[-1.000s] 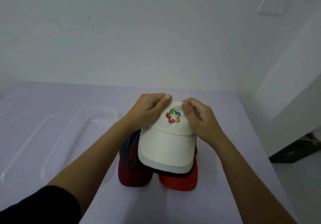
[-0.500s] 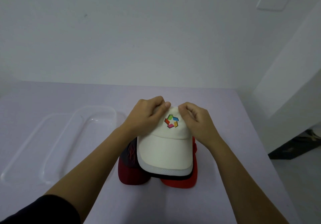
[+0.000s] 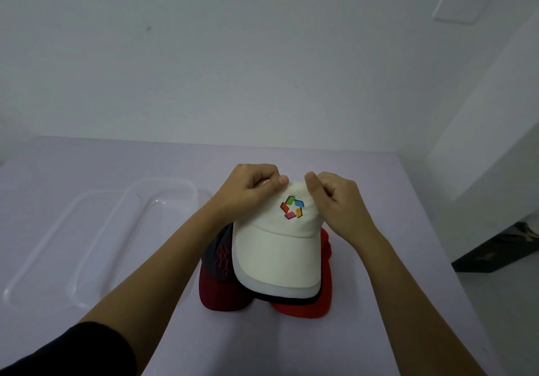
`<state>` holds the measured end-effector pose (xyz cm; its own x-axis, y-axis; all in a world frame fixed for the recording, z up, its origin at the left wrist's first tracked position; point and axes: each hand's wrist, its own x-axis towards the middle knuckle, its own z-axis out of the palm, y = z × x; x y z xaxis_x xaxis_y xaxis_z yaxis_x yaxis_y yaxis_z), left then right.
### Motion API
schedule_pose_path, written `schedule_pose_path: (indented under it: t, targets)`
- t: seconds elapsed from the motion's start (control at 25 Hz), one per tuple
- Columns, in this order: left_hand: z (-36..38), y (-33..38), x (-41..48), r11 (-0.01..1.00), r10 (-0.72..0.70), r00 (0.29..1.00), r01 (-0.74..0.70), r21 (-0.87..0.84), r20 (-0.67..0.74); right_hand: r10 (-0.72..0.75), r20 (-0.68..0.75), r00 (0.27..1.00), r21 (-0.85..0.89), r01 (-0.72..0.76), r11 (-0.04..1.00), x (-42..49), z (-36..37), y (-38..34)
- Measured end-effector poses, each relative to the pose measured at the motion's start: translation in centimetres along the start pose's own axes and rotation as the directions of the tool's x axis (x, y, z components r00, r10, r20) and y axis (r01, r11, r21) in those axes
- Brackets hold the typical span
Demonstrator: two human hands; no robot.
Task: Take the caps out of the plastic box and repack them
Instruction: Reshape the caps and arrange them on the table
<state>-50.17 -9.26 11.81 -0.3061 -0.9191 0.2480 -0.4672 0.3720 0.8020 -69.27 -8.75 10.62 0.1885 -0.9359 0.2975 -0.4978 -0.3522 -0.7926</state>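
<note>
A white cap [image 3: 277,256] with a multicoloured logo lies on top of a pile of caps at the table's middle, brim toward me. My left hand [image 3: 248,197] pinches the crown's left side and my right hand [image 3: 338,203] pinches its right side, thumbs near the top. Beneath it show a dark grey cap with red stitching [image 3: 220,256], a dark red cap [image 3: 221,294] at the lower left and a bright red cap [image 3: 309,307] at the lower right. A thin black brim edge peeks out under the white one. The clear plastic box [image 3: 140,197] sits to the left, with nothing in it.
A clear lid [image 3: 43,247] lies flat just left of the box. The lilac table [image 3: 379,302] ends at a right edge, beyond which a dark object [image 3: 501,247] rests on the floor. A white wall stands behind.
Both hands have slid slightly back along the white cap's crown, thumbs now near its top. The pile of caps stays in place.
</note>
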Motion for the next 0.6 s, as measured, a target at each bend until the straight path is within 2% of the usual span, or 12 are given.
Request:
schedule_pose_path:
  t: [0.2, 0.36, 0.52, 0.6]
  targets:
    - [0.8, 0.8, -0.5, 0.986, 0.124, 0.99, -0.115, 0.118, -0.073, -0.093, -0.14, 0.986, -0.047, 0.088, 0.995, -0.2, 0.8, -1.1]
    - [0.2, 0.3, -0.3, 0.967, 0.162, 0.987, -0.162, 0.199, 0.016, -0.015, 0.017, 1.0, -0.206, 0.018, 0.978, 0.6, -0.1, -1.0]
    - [0.6, 0.0, -0.3, 0.993, 0.09, 0.996, -0.09, 0.083, -0.002, 0.015, -0.001, 1.0, -0.215, -0.015, 0.976, 0.5, 0.1, -1.0]
    - [0.7, -0.2, -0.4, 0.997, 0.016, 0.999, -0.02, -0.072, -0.045, 0.039, -0.024, 0.999, -0.03, -0.04, 0.999, 0.2, 0.1, -0.5]
